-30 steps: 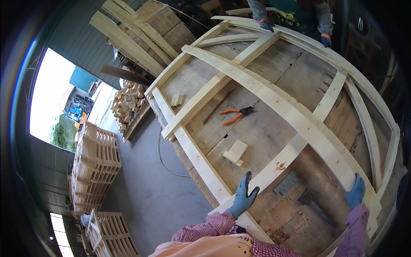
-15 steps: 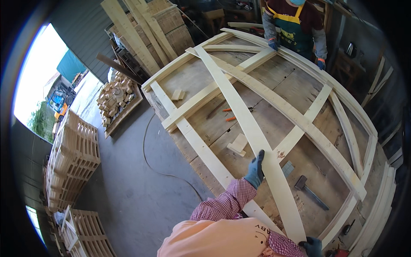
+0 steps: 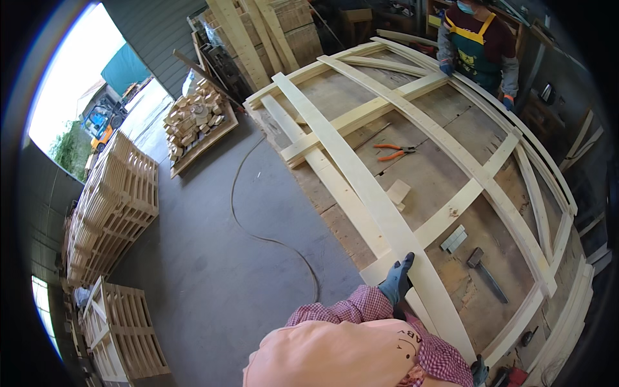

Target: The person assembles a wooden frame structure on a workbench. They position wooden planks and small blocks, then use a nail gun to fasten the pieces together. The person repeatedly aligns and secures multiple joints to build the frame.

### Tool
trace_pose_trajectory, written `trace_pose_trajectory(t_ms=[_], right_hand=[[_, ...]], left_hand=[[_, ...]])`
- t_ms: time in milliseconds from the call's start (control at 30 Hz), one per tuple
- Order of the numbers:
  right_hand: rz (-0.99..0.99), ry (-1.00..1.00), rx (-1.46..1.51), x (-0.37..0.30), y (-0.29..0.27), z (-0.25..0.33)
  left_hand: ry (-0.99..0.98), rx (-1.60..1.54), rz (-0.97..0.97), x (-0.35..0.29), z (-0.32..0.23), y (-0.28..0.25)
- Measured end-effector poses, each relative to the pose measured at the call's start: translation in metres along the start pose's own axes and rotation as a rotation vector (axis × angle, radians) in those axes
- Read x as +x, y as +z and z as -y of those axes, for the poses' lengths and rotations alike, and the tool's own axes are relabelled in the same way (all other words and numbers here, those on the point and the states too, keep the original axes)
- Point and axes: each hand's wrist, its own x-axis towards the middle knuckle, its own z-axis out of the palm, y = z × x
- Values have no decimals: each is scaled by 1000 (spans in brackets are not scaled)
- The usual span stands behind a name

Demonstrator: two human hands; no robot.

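A long pale wooden plank lies lengthwise over a large curved wooden frame. My gloved left hand is closed around the plank's left edge, near its close end. At that end, my gloved right hand holds the plank's corner, partly cut off by the lower rim of the picture. The plank crosses the frame's two crosspieces and overlaps part of the left rail. To the right of my hands, a hammer and a strip of staples rest on the worktable.
Orange-handled pliers and a small wood block lie inside the frame. A co-worker in a green apron stands at the far side, hands on the frame. Stacked pallets, a scrap-wood pile and a floor hose are left.
The plank has shifted left across the frame, from the middle toward the left rail, with both my hands still on it. The whole view has turned slightly.
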Motion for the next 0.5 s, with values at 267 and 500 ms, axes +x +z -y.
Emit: trace_pose_trajectory(t_ms=[267, 500], right_hand=[[36, -40, -121, 9, 60, 16], [73, -74, -139, 6, 36, 86]], left_hand=[[219, 202, -139, 48, -17, -72], [188, -52, -64, 38, -55, -70]])
